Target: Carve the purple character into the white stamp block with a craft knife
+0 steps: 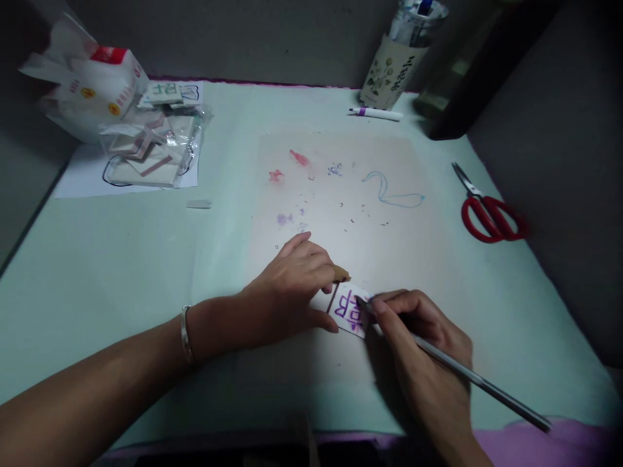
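White card [346,311], small and four-sided, marked with bold purple strokes and pinkish tints toward its right side; a dark line crosses its left end. I find it slightly askew near the middle of the table's near half, over a pale panel [311,363]. The left hand [287,279] pinches its left end between thumb and fingers; beside those fingertips is a brown piece [340,274] that I cannot identify. The right hand [428,344] pinches a slim pen [467,373], tip at the card; I cannot tell whether it touches. The pen's other end slopes toward the near right edge. Farther out, the panel bears red and purple smudges and a blue outline [402,200], well apart from both hands. Red-handled scissors [489,211] lie by the right edge; a white marker [377,114] lies at the far side before a labelled bottle [389,71]. Clear-wrapped packets [150,152] occupy the far left. Between these packets and the left arm I see a broad stretch of pale green tabletop [121,259].
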`<state>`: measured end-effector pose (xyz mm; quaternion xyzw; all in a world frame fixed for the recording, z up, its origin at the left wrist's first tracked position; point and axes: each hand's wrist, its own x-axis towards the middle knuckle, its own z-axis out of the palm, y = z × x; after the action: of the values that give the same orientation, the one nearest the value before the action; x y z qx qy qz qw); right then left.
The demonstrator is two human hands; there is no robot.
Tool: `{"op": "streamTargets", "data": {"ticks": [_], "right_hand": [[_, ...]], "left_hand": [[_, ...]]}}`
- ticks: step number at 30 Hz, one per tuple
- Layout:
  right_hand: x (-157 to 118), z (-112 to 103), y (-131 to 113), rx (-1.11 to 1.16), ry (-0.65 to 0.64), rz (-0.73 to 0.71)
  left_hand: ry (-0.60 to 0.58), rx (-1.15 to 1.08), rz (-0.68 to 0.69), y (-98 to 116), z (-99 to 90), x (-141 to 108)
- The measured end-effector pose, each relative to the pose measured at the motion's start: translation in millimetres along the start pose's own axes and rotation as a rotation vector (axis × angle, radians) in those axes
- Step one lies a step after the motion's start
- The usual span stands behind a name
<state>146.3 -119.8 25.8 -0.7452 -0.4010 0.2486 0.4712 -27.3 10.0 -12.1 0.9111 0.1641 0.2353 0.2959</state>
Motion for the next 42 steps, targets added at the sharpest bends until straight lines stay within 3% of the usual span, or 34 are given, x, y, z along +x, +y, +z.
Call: {"op": "streamTargets", "data": {"ticks": [5,24,33,42], "right_hand": [[2,-2,1,0.045,-0.037,-0.001],[-3,-5,8,0.06,-0.16,-0.02],[-2,-2,0,0.047,-0.027,-0.026],[-9,-1,11,-0.082,-0.077,-0.164]], "left_hand": [[0.047,-0.007,0.028,-3,3.2,-1],[0.033,-0.012,0.019,-2,0.7,-1],[0.051,-0.011,0.04,-4,1.9,-1],[0.036,-0.01,0.018,-3,2.9,-1]]}}
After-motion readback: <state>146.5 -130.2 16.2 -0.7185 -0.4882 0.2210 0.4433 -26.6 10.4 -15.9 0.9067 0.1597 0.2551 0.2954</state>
